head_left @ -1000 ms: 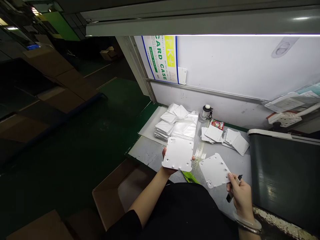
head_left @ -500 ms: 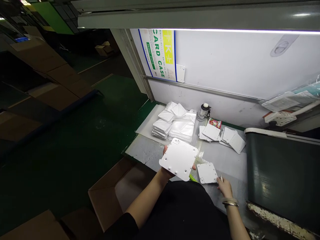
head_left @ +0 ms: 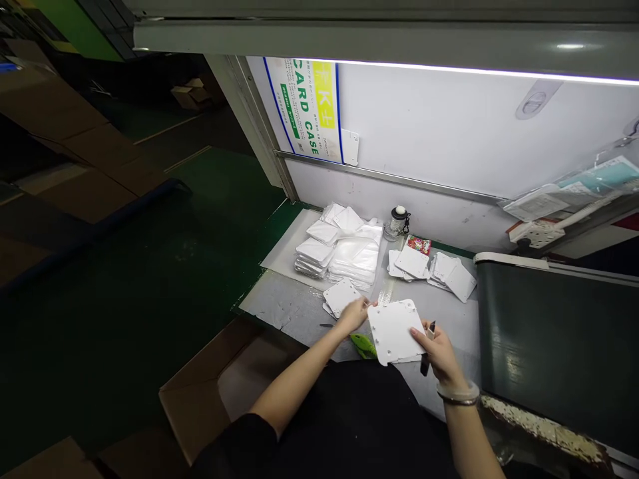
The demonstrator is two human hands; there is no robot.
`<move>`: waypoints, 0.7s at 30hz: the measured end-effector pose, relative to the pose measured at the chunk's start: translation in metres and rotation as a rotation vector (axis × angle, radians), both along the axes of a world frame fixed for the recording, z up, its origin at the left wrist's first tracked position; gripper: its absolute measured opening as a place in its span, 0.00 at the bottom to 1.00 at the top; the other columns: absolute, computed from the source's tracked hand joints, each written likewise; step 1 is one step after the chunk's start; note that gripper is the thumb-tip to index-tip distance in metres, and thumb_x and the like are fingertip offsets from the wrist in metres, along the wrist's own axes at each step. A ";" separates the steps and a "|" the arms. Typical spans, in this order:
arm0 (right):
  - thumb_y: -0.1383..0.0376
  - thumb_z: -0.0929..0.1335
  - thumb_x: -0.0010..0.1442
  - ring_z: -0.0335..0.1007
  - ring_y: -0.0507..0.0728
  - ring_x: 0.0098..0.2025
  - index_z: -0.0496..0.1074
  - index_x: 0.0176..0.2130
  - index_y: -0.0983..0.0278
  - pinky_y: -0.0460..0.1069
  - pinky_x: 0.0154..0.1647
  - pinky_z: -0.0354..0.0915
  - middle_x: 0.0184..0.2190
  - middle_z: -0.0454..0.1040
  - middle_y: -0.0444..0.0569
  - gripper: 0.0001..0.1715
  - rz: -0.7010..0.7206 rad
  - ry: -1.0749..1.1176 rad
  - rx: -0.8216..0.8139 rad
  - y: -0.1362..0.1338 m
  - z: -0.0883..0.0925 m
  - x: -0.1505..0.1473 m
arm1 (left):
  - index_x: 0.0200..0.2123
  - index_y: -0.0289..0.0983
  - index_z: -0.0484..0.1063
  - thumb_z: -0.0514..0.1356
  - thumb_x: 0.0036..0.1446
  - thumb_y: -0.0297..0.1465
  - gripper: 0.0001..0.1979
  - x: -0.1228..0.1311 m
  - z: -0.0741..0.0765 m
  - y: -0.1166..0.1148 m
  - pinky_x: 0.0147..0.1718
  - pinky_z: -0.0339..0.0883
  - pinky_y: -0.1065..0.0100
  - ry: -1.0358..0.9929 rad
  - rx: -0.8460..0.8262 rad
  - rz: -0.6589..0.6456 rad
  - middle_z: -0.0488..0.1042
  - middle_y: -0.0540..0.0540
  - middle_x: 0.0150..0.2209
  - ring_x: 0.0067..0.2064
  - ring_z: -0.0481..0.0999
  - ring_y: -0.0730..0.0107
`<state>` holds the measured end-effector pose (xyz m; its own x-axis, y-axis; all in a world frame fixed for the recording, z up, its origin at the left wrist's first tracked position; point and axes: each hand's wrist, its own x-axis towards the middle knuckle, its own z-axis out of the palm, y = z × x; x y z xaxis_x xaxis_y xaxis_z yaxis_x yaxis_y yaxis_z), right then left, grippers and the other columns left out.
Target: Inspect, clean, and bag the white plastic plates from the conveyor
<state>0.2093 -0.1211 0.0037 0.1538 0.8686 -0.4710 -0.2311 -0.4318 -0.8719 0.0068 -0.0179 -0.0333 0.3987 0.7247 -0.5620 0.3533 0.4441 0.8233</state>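
My right hand (head_left: 442, 356) holds a white plastic plate (head_left: 397, 332) by its right edge, thumb on top. A slim dark tool (head_left: 425, 364) is gripped in the same hand. The plate is square, with small holes and studs along its edges, and lies tilted towards me. At its upper left corner is my left hand (head_left: 353, 315), fingers drawn together; whatever they pinch is too small to make out. Just behind the left hand, loose white plates (head_left: 341, 296) rest on the bench. Under my left forearm shows a bright green tool (head_left: 363, 346), partly hidden. Another plate's edge peeks out below the held one.
Stacks of white plates in clear bags (head_left: 352, 259) stand at the back left of the bench. Behind are a jar (head_left: 397, 223), a red packet (head_left: 418, 245) and two loose plate piles (head_left: 452, 276). A dark green conveyor belt (head_left: 554, 332) borders the right, a cardboard box (head_left: 192, 406) the left.
The plate on my left palm has left it; my left hand is now at the corner of a plate held in my right hand. Loose plates now lie behind my left hand.
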 end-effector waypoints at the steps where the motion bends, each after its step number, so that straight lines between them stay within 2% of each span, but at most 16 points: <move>1: 0.53 0.77 0.41 0.66 0.50 0.22 0.69 0.33 0.66 0.43 0.20 0.62 0.22 0.72 0.42 0.26 -0.065 0.004 -0.015 -0.004 -0.006 0.003 | 0.62 0.31 0.54 0.60 0.36 0.61 0.56 -0.009 -0.010 0.011 0.60 0.43 0.42 0.135 0.072 0.008 0.46 0.27 0.66 0.66 0.41 0.34; 2: 0.53 0.78 0.40 0.68 0.50 0.23 0.70 0.33 0.66 0.44 0.22 0.64 0.24 0.74 0.43 0.26 -0.111 0.010 -0.030 -0.008 -0.011 0.006 | 0.64 0.31 0.50 0.65 0.31 0.57 0.61 -0.018 -0.019 0.021 0.60 0.38 0.40 0.256 0.132 0.008 0.39 0.26 0.67 0.67 0.33 0.32; 3: 0.54 0.78 0.39 0.69 0.51 0.24 0.70 0.33 0.67 0.44 0.23 0.65 0.24 0.75 0.43 0.27 -0.143 0.016 -0.045 -0.013 -0.015 0.010 | 0.64 0.30 0.47 0.68 0.27 0.54 0.64 -0.027 -0.027 0.029 0.60 0.35 0.39 0.362 0.183 0.003 0.36 0.25 0.68 0.67 0.29 0.32; 4: 0.54 0.78 0.39 0.69 0.51 0.25 0.70 0.33 0.67 0.43 0.24 0.66 0.25 0.75 0.44 0.27 -0.165 0.017 -0.057 -0.018 -0.018 0.013 | 0.65 0.31 0.45 0.70 0.25 0.51 0.66 -0.036 -0.034 0.035 0.60 0.33 0.38 0.444 0.226 -0.002 0.36 0.24 0.67 0.67 0.29 0.32; 6: 0.55 0.78 0.38 0.69 0.51 0.24 0.70 0.32 0.67 0.43 0.22 0.65 0.24 0.75 0.43 0.27 -0.200 0.000 -0.083 -0.028 -0.022 0.020 | 0.65 0.33 0.45 0.72 0.26 0.47 0.65 -0.052 -0.045 0.042 0.60 0.33 0.38 0.551 0.292 -0.005 0.42 0.25 0.66 0.67 0.36 0.32; 9: 0.54 0.79 0.36 0.66 0.50 0.21 0.69 0.32 0.67 0.43 0.17 0.61 0.21 0.72 0.42 0.29 -0.301 -0.053 -0.106 -0.041 -0.026 0.029 | 0.64 0.38 0.46 0.70 0.36 0.40 0.55 -0.072 -0.051 0.043 0.59 0.40 0.38 0.630 0.355 0.058 0.48 0.29 0.65 0.66 0.44 0.36; 12: 0.51 0.78 0.35 0.61 0.48 0.18 0.69 0.33 0.66 0.41 0.14 0.55 0.19 0.69 0.40 0.30 -0.407 -0.090 -0.130 -0.047 -0.031 0.031 | 0.65 0.34 0.43 0.60 0.53 0.37 0.41 -0.083 -0.045 0.035 0.58 0.44 0.39 0.642 0.392 0.176 0.47 0.27 0.64 0.65 0.45 0.39; 14: 0.49 0.77 0.37 0.60 0.47 0.18 0.69 0.33 0.65 0.40 0.13 0.53 0.19 0.68 0.39 0.30 -0.467 -0.087 -0.135 -0.046 -0.033 0.026 | 0.64 0.32 0.44 0.54 0.58 0.36 0.35 -0.080 -0.039 0.022 0.58 0.47 0.43 0.574 0.411 0.191 0.50 0.26 0.62 0.64 0.50 0.44; 16: 0.48 0.76 0.39 0.58 0.46 0.17 0.68 0.33 0.64 0.40 0.12 0.51 0.19 0.67 0.38 0.30 -0.503 -0.052 -0.114 -0.040 -0.031 0.016 | 0.62 0.34 0.52 0.59 0.54 0.38 0.35 -0.064 -0.032 0.003 0.57 0.54 0.48 0.434 0.417 0.108 0.59 0.30 0.59 0.60 0.60 0.48; 17: 0.48 0.76 0.40 0.56 0.46 0.17 0.67 0.32 0.64 0.40 0.11 0.50 0.19 0.66 0.37 0.29 -0.497 -0.020 -0.094 -0.036 -0.028 0.009 | 0.60 0.35 0.57 0.65 0.48 0.39 0.38 -0.053 -0.028 -0.008 0.56 0.58 0.52 0.345 0.414 0.038 0.63 0.33 0.57 0.57 0.65 0.51; 19: 0.50 0.76 0.41 0.52 0.44 0.16 0.67 0.32 0.64 0.40 0.11 0.49 0.19 0.64 0.37 0.27 -0.423 0.065 -0.052 -0.026 -0.019 -0.005 | 0.57 0.39 0.64 0.74 0.28 0.38 0.49 -0.025 -0.018 -0.029 0.53 0.64 0.56 0.152 0.405 -0.104 0.67 0.39 0.55 0.52 0.70 0.52; 20: 0.50 0.76 0.43 0.50 0.44 0.15 0.68 0.31 0.65 0.40 0.11 0.48 0.19 0.64 0.37 0.25 -0.361 0.108 -0.032 -0.022 -0.013 -0.012 | 0.56 0.39 0.65 0.75 0.22 0.38 0.51 -0.011 -0.013 -0.037 0.53 0.63 0.55 0.024 0.400 -0.162 0.68 0.41 0.55 0.52 0.71 0.52; 21: 0.51 0.75 0.45 0.49 0.43 0.15 0.68 0.32 0.65 0.41 0.11 0.48 0.20 0.64 0.37 0.24 -0.293 0.147 -0.012 -0.019 -0.006 -0.018 | 0.54 0.38 0.69 0.75 0.22 0.37 0.48 0.001 -0.007 -0.043 0.55 0.60 0.52 -0.204 0.371 -0.191 0.70 0.40 0.53 0.54 0.69 0.48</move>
